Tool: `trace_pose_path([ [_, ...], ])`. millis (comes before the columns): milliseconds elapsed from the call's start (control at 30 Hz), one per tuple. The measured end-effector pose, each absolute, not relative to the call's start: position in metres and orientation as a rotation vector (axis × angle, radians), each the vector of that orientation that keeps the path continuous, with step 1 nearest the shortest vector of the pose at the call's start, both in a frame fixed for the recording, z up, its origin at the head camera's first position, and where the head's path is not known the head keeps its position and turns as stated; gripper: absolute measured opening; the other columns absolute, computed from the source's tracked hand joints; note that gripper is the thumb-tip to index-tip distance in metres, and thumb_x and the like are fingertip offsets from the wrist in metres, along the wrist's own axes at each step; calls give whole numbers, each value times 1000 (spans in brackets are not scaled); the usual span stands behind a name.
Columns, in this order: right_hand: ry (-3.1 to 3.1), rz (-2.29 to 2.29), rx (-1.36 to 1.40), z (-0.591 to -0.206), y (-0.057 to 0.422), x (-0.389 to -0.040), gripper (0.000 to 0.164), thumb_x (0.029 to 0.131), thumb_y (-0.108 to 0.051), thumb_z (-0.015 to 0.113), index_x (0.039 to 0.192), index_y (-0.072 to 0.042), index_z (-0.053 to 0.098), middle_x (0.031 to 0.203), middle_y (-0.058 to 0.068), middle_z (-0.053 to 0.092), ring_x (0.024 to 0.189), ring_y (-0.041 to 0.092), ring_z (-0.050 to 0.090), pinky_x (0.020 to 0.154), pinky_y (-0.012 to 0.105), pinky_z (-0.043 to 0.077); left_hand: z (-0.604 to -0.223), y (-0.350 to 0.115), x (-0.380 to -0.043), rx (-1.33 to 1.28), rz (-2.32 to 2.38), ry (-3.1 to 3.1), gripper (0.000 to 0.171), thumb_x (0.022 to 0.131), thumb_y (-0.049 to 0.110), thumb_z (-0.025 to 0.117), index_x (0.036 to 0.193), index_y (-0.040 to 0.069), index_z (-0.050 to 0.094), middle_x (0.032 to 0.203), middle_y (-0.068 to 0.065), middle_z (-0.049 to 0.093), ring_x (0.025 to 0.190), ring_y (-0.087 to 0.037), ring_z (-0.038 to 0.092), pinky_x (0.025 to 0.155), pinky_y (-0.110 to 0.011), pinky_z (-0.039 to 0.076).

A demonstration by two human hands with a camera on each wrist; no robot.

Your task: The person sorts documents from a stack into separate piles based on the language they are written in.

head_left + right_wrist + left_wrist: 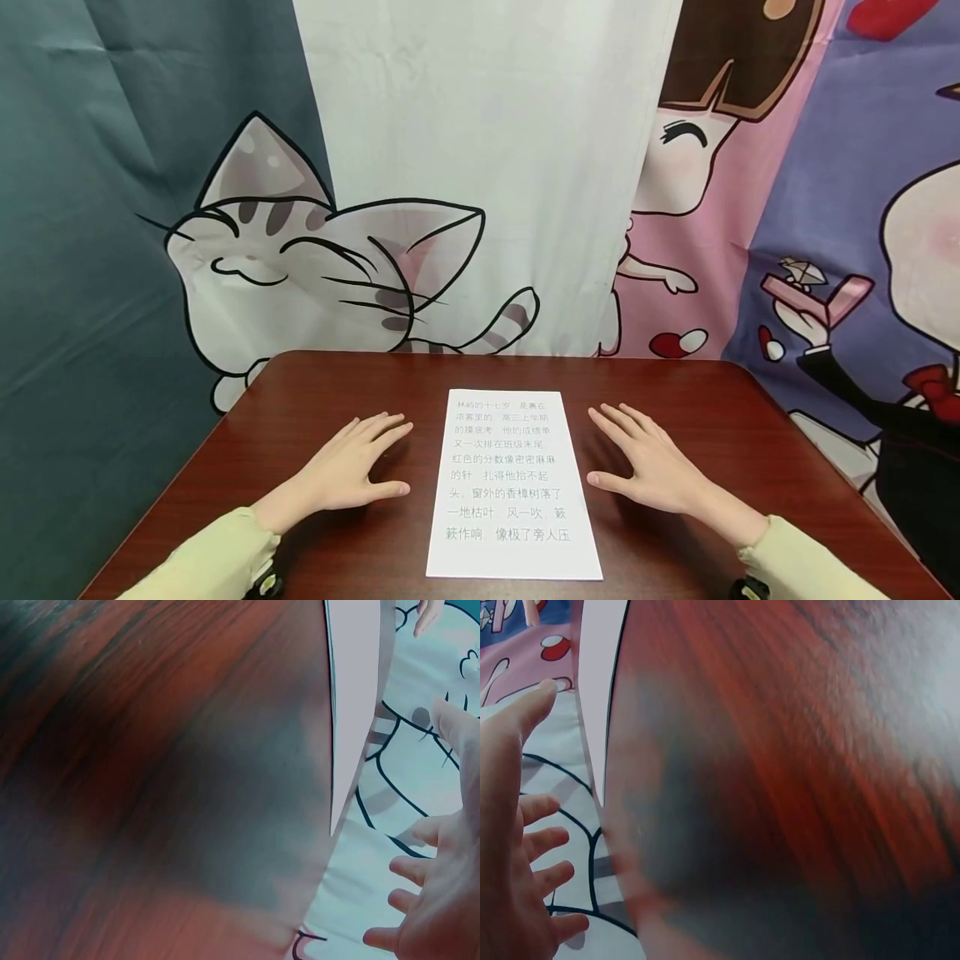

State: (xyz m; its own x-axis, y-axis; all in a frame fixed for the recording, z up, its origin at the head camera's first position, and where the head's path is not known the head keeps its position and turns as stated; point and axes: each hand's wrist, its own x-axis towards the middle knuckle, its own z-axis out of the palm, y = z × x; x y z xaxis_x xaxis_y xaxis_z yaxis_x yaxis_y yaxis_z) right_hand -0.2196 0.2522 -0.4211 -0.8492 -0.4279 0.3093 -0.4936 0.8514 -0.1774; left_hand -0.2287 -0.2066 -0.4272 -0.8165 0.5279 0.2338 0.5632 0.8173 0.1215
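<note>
A white sheet of paper (513, 558) printed with lines of Chinese characters lies on the dark red-brown table. To its left my left hand (352, 467) is held with fingers spread and thumb toward the sheet, touching nothing. My right hand (652, 467) mirrors it on the right side, fingers apart and holding nothing. In the left wrist view, the left hand (517, 847) shows its palm side, and the paper (600, 682) is a narrow strip. The right wrist view shows the right hand (442, 877) with the paper (354, 697) beyond it, apart from the fingers.
The wooden table (315, 383) has rounded far corners. Behind it hangs a cloth backdrop (480, 100) printed with a cartoon cat and cartoon figures. A dark band (266, 581) sits at the left wrist, another dark band (750, 587) at the right wrist.
</note>
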Motion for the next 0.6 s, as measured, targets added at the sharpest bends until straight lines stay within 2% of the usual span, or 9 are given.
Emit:
trace_pose_path([
  [167,-2792,386,682,-428,244,-224,86,83,-64,65,152,-18,41,153,11,45,144,39,33,111,64,27,-434,-194,-229,-825,-325,-2848,83,81,63,67,145,12,50,150,-11,48,137,-33,47,107,-59,40],
  [367,-2806,416,635,-431,234,-226,83,82,-58,69,149,-16,44,147,9,51,138,38,39,106,65,33,-443,-180,-230,-751,-354,-2879,85,81,64,67,144,10,51,145,-11,51,133,-30,49,102,-53,45],
  [500,-2821,415,602,-433,229,-226,80,82,-58,70,147,-16,49,142,9,54,130,34,45,96,57,40,-445,-173,-229,-746,-377,-2887,83,80,64,68,141,9,53,134,-8,55,126,-28,52,99,-49,46],
  [600,-2820,405,581,-435,226,-226,78,82,-60,69,144,-15,53,137,9,57,122,30,48,87,47,39,-445,-168,-228,-753,-391,-2886,82,80,63,69,140,9,55,125,-5,57,118,-24,53,96,-45,48],
])
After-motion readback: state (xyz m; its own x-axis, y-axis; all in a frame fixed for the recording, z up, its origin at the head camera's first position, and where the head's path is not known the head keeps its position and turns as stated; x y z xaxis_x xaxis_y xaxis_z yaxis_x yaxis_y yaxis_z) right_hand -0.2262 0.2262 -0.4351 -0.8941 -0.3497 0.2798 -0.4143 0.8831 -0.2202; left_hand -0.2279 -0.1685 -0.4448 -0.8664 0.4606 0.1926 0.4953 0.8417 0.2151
